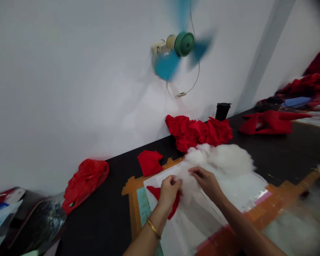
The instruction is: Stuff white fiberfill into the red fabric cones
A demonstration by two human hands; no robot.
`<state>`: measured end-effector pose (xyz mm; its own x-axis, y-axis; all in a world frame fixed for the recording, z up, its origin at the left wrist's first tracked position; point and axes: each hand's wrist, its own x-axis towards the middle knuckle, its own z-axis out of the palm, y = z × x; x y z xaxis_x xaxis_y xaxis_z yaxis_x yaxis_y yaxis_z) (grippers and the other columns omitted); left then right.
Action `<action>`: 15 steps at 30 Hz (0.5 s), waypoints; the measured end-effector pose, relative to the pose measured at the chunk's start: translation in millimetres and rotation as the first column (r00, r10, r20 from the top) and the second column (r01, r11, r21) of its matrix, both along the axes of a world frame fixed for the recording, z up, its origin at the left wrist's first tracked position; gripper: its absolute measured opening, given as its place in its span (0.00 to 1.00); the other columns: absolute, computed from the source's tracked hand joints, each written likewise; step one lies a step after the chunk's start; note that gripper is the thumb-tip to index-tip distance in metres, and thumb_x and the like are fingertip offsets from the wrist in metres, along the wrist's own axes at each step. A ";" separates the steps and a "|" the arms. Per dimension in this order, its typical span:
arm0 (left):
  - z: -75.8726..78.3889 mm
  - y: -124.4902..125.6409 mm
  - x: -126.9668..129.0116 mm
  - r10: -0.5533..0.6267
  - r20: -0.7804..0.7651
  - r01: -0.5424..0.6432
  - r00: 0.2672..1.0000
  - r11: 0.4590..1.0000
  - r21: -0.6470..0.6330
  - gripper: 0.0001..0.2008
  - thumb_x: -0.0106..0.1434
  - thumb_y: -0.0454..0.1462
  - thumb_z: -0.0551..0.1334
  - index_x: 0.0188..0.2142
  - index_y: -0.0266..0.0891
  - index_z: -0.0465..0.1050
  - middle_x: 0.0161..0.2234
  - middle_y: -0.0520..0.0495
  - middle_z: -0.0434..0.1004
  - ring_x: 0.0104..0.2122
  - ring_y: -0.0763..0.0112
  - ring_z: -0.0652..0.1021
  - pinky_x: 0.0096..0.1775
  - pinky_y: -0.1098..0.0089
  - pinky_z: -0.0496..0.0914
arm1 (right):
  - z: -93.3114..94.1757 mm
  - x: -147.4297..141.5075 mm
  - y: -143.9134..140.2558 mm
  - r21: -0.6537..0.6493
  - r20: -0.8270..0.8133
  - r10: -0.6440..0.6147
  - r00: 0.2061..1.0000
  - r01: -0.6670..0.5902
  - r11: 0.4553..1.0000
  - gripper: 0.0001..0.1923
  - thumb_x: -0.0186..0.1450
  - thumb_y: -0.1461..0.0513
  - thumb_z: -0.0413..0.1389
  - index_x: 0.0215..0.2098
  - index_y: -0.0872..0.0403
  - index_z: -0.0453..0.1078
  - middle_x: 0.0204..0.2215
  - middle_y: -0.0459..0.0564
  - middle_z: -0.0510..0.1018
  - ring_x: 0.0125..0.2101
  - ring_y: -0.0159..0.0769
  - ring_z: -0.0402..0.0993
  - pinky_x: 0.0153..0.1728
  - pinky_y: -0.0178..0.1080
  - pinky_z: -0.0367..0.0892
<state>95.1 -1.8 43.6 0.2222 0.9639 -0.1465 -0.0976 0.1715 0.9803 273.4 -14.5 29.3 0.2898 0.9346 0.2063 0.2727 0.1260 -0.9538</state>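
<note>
Between my two hands a thin tuft of white stuffing is stretched. My left hand pinches its left side, with a gold bangle on the wrist. My right hand grips the tuft's upper right with fingertips pressed together. A red fabric piece lies under and beside my left hand, partly hidden by it; whether the hand also touches it I cannot tell. Just beyond my right hand rests a large heap of white stuffing. White sheeting, taped to the table, is below both hands.
Behind the sheet lie a small red cloth stack and a red fabric pile. A red plastic bag is at left. A black cup stands near the wall, and a blue-bladed fan spins above. More red fabric is at right.
</note>
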 end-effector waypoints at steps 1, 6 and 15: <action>0.8 0.6 -2.7 0.027 0.002 -0.027 1.000 1.000 0.009 0.10 0.52 0.42 0.67 0.28 0.37 0.71 0.21 0.53 0.69 0.18 0.75 0.69 0.24 0.73 0.64 | -0.9 3.5 0.1 0.001 -0.001 -0.034 0.999 0.034 0.999 0.15 0.57 0.51 0.57 0.33 0.53 0.77 0.31 0.50 0.81 0.30 0.39 0.74 0.30 0.37 0.67; 0.0 5.4 -24.6 0.107 0.004 -0.107 0.994 0.994 0.027 0.09 0.53 0.40 0.66 0.27 0.37 0.71 0.20 0.54 0.69 0.20 0.75 0.71 0.27 0.73 0.66 | -6.1 22.8 -2.5 -0.019 -0.013 -0.131 0.991 0.131 0.991 0.17 0.56 0.50 0.57 0.34 0.53 0.78 0.29 0.51 0.81 0.27 0.39 0.72 0.26 0.37 0.64; -4.6 -14.4 9.7 0.036 0.036 -0.035 0.999 0.999 -0.041 0.20 0.46 0.41 0.70 0.39 0.38 0.71 0.27 0.51 0.74 0.24 0.70 0.74 0.23 0.72 0.68 | -7.4 -4.1 -12.2 0.006 -0.086 -0.150 0.985 0.151 0.988 0.17 0.58 0.50 0.59 0.36 0.53 0.77 0.33 0.53 0.81 0.32 0.41 0.74 0.32 0.39 0.68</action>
